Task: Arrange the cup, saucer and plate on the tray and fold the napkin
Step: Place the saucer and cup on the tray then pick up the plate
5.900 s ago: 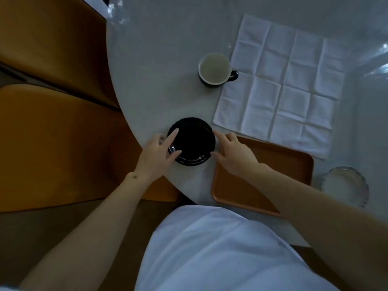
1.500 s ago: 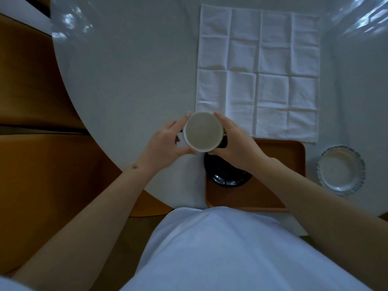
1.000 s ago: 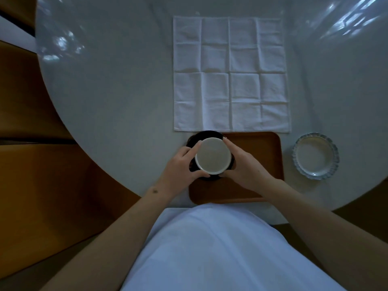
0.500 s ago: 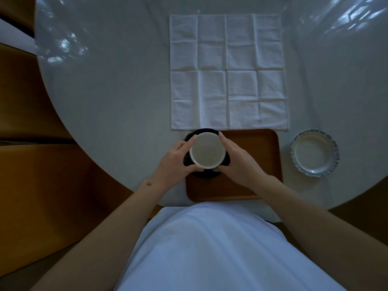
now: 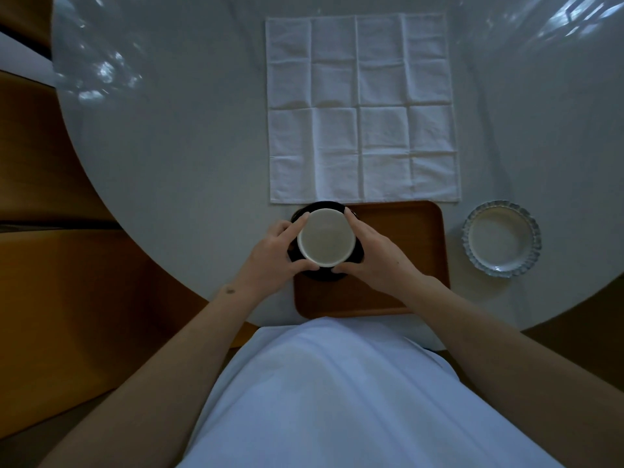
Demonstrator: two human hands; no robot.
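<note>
The cup, dark outside and pale inside, sits over the black saucer at the left end of the brown tray. My left hand grips the cup's left side and my right hand grips its right side. Both hands hide most of the saucer, and I cannot tell whether the cup touches it. The white napkin lies flat and unfolded on the table just beyond the tray. A pale plate with a scalloped rim rests on the table to the right of the tray.
The round white table curves away at the left and at the near right. Orange-brown wooden seats stand to the left below the table edge. My white shirt fills the bottom of the view.
Both hands brought the cup from left of the tray down over the saucer. In the last half second the cup and hands have barely moved.
</note>
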